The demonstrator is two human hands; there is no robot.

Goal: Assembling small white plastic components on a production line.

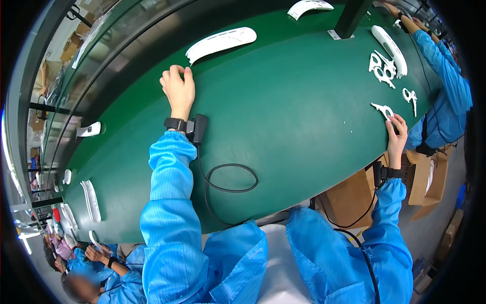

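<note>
My left hand (178,91) is stretched out over the green table, its fingers loosely bent and slightly apart with nothing seen in them. Just beyond its fingertips lies a long, curved white plastic cover (221,42) with slots along it; whether they touch is hard to tell. At the right edge of the table, my right hand (398,136) has thumb and fingers closed on a small white plastic part with a ring (383,110) and a pointed arm. Several similar white ringed parts (383,74) lie farther back, beside another long white cover (391,49).
A black cable (234,189) loops across the green table (288,121) from my left wrist. A dark post (351,20) stands at the back. More white covers (91,201) lie at left. Co-workers in blue sleeves (443,71) work at both ends. Cardboard boxes (349,198) stand below.
</note>
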